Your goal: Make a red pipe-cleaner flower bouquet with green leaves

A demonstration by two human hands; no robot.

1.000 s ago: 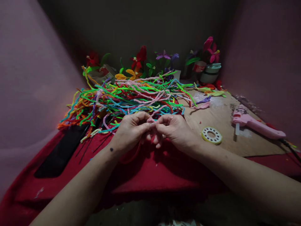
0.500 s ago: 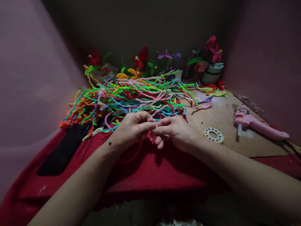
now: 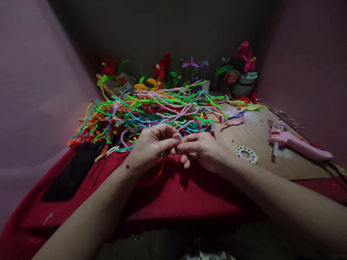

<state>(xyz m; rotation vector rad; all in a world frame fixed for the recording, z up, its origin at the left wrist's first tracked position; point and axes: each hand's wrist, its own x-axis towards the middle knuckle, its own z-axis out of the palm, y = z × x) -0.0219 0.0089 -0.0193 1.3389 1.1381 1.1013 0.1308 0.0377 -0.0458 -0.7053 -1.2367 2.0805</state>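
Note:
My left hand (image 3: 153, 144) and my right hand (image 3: 202, 150) meet fingertip to fingertip over the red cloth (image 3: 173, 202). Both pinch a short pink pipe cleaner (image 3: 178, 137) that curls up between the thumbs and forefingers. A red pipe cleaner (image 3: 153, 178) loops down from under my left hand onto the cloth. Just beyond my fingers lies a big tangled pile of pipe cleaners (image 3: 151, 110) in many colours.
A pink glue gun (image 3: 296, 144) and a white ring-shaped spool (image 3: 246, 154) lie on the brown board (image 3: 271, 159) at right. A flat black object (image 3: 73, 173) rests at left. Pipe-cleaner flowers (image 3: 162, 68) and a small pot (image 3: 243, 83) line the back.
My hands have shifted slightly away from me and closer together. The pink pipe cleaner now curls up higher between the fingertips.

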